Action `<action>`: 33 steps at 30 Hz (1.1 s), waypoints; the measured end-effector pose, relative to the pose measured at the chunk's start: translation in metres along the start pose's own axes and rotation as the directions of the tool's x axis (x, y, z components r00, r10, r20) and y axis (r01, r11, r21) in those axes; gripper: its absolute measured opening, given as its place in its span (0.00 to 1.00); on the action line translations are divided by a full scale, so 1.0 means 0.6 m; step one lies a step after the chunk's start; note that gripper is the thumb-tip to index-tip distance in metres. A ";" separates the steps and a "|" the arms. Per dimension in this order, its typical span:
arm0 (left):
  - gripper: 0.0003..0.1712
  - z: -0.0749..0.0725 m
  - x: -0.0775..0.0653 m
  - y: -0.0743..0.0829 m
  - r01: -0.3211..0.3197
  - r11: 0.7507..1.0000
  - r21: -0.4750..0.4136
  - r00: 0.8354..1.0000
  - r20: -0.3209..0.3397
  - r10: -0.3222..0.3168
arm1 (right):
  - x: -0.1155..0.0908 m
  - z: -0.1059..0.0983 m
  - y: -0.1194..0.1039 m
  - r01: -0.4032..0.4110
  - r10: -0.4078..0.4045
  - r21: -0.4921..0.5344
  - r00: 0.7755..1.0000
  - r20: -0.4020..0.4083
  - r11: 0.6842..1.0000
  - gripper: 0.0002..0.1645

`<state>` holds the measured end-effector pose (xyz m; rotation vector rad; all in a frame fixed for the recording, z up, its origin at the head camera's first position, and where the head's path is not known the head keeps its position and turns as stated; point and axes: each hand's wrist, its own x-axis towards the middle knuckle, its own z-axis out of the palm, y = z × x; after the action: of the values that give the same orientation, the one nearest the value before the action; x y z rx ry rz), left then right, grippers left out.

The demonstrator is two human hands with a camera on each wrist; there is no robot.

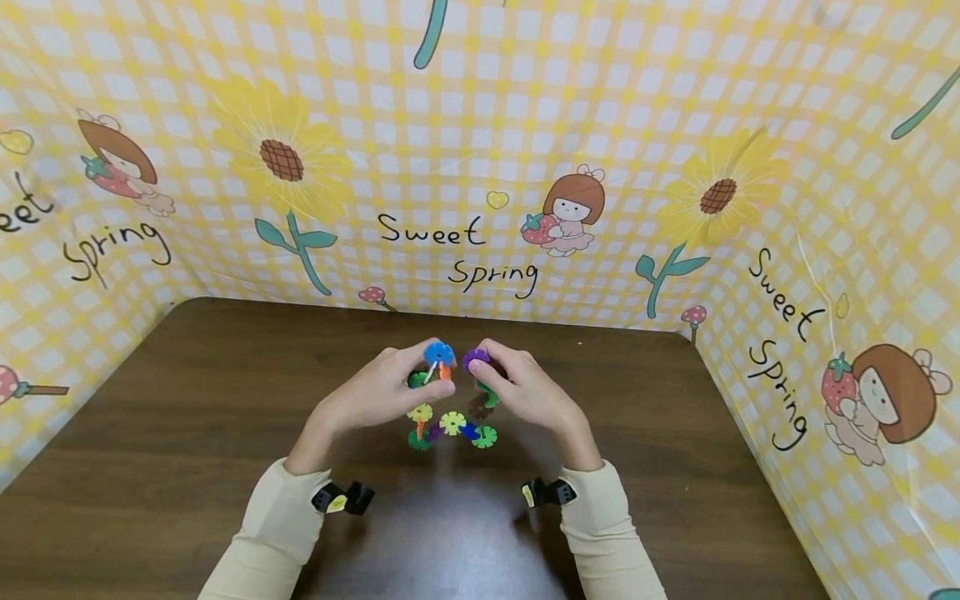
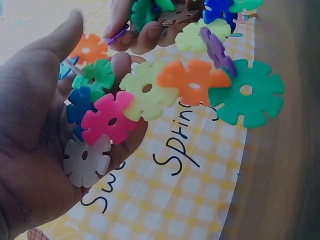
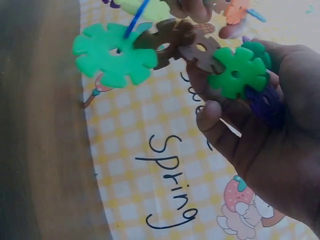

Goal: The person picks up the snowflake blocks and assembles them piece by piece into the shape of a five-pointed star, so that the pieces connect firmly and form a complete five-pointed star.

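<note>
A chain of interlocking plastic flower discs hangs in a loop between both hands above the table. My left hand (image 1: pixel 371 390) grips its left end, around a blue disc (image 1: pixel 438 354) and an orange one. In the left wrist view, a pink disc (image 2: pixel 110 118) and a white disc (image 2: pixel 87 162) lie against the palm. My right hand (image 1: pixel 538 393) pinches a purple disc (image 1: pixel 476 358) at the other end. Green discs (image 3: pixel 237 73) and brown discs (image 3: pixel 165 45) follow it down. At the bottom of the loop is a yellow disc (image 1: pixel 452 423). A small gap separates the two ends.
Below the hands is a dark brown wooden table (image 1: pixel 187 433). A yellow checked cloth (image 1: pixel 420 150) with printed flowers and figures stands round its back and sides. Black wrist cameras (image 1: pixel 343 498) sit on both sleeves.
</note>
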<state>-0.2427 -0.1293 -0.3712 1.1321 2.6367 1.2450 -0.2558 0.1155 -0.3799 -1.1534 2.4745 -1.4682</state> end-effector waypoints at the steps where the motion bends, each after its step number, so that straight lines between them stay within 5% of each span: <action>1: 0.10 -0.001 0.000 0.000 0.001 1.000 -0.017 1.000 -0.014 -0.001 | 0.000 -0.001 -0.001 0.007 -0.007 -0.001 1.000 0.014 1.000 0.09; 10: 0.05 -0.006 -0.001 0.002 -0.005 0.998 -0.067 0.998 -0.066 0.001 | 0.001 -0.001 -0.011 0.076 -0.074 -0.030 0.995 0.063 0.997 0.08; 27: 0.05 -0.005 0.002 0.001 0.000 0.993 -0.116 1.000 -0.021 -0.002 | 0.002 0.004 -0.017 0.054 -0.047 -0.053 0.991 0.122 0.997 0.09; 33: 0.04 -0.003 0.001 0.002 -0.008 0.992 -0.127 1.000 -0.018 0.005 | 0.003 0.008 -0.016 0.080 -0.074 -0.063 0.994 0.086 0.995 0.08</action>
<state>-0.2432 -0.1295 -0.3693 1.1159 2.5261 1.4073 -0.2499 0.1083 -0.3742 -1.3075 2.4662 -1.3356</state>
